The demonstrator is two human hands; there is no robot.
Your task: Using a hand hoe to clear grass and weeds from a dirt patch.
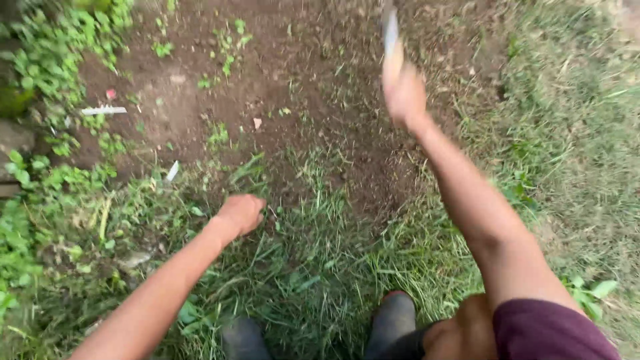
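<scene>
The blade (pixel 391 30) looks like pale metal with a dull sheen, though it's blurred; its handle (pixel 393 63) seems to be light wood. The soil (pixel 300 73) is dark, crumbly and matt. The grass (pixel 313 267) is thin and stringy. The boots (pixel 393 320) look like smooth dark rubber, and the shorts (pixel 553 333) are matt maroon cloth.

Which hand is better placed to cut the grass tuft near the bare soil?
Probably the right hand: it is raised and grips a blurred bladed tool. The left hand is closed low at the grass tuft and holds no tool.
</scene>
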